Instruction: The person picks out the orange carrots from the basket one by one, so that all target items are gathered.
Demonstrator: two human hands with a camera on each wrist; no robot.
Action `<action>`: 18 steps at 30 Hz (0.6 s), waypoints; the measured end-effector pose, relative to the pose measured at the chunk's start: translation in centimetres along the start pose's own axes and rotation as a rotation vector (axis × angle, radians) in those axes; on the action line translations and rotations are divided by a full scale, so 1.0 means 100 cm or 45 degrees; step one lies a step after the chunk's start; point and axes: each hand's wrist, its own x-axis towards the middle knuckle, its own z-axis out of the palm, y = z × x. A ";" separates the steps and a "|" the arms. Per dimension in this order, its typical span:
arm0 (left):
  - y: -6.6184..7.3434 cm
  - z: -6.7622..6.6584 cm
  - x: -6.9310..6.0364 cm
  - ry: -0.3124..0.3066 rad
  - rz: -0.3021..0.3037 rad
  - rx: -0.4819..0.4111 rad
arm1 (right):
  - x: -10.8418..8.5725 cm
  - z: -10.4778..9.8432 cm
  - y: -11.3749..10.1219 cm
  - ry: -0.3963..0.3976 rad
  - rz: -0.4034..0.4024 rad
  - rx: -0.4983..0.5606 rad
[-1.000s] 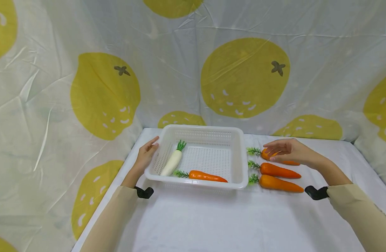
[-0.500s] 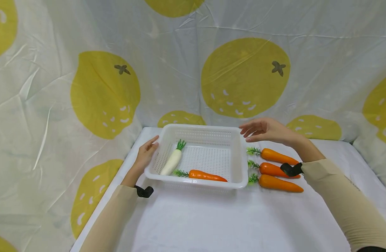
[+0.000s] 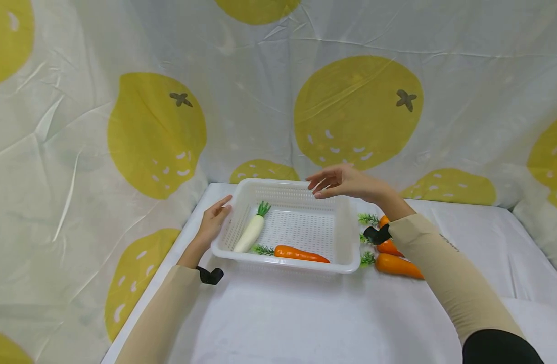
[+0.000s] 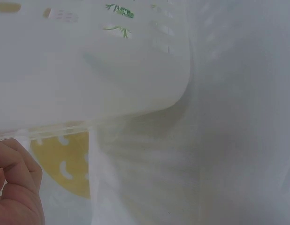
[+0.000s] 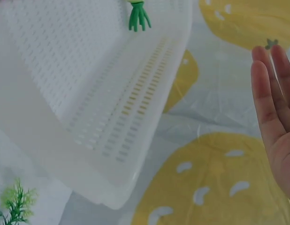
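Observation:
A white plastic basket (image 3: 285, 268) with slotted walls stands on the white cloth. Inside it, a white radish (image 3: 250, 233) with green tops leans along the left side, and an orange carrot (image 3: 301, 254) lies along the near wall. My left hand (image 3: 210, 223) holds the basket's left rim; in the left wrist view its bent fingers (image 4: 16, 164) meet the rim. Over the basket's far right rim hovers my right hand (image 3: 344, 183), fingers loosely extended and holding nothing. The right wrist view shows its fingers (image 5: 264, 96) apart from the basket wall.
Right of the basket, several carrots (image 3: 397, 265) lie in a column, leafy tops toward it; the right forearm (image 3: 442, 268) partly hides them. A lemon-print curtain (image 3: 260, 101) hangs close behind the basket and along the left.
My right hand has moved from above the far carrot on the right, leftward and up, to over the basket's far rim. The left hand and the basket have stayed in place.

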 end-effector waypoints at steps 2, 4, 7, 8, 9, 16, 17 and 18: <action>0.000 0.000 0.000 0.003 0.001 -0.001 | 0.009 0.003 0.004 0.008 -0.003 0.027; 0.000 0.000 0.001 0.004 0.001 0.000 | 0.018 0.007 0.010 0.032 -0.001 0.055; 0.000 0.001 0.001 0.007 0.002 -0.002 | 0.029 0.012 0.018 0.061 0.016 0.093; 0.001 0.001 0.001 0.008 0.001 0.001 | 0.033 0.014 0.021 0.065 0.024 0.100; 0.001 0.001 0.001 0.008 0.000 0.002 | 0.036 0.017 0.024 0.066 0.033 0.103; 0.001 0.001 0.000 0.010 -0.013 0.010 | 0.055 0.035 0.046 0.021 0.071 0.169; 0.000 0.001 0.000 0.011 -0.013 0.010 | 0.057 0.038 0.049 0.008 0.071 0.186; 0.000 0.001 0.000 0.011 -0.013 0.007 | 0.059 0.040 0.051 -0.010 0.068 0.199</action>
